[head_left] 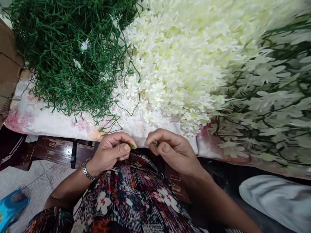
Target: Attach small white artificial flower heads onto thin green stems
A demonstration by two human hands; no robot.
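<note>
A: Closest to cam: patterned dress, dark w/ white flowers, across the lap. Both hands sit right above it.

B: Left hand?

A: Curled tight, thumb and forefinger pinched on a green stem end. Only the tip shows. Metal wristband on that wrist.

B: And the right hand?

A: Same grip, fingertips clamped on a second green bit. Hands are close, knuckles facing, not touching. Can't tell if the two green bits are one piece; the gap between them looks bare.

B: Where's that vs. the table?

A: Just below the near edge of the floral cloth, in front of the piles.

B: Piles?

A: Far left, a tangle of green stems, a few blossoms caught in it. Centre, a big heap of white blossoms, touching the stems on its left. Right, sprays w/ blossoms on stems, blurred.

B: Edges?

A: Cardboard box at left. Dark wood under the cloth, black strap hanging off it. Blue object btm left on the floor, pale grey thing btm right. Can't tell what either is.
</note>
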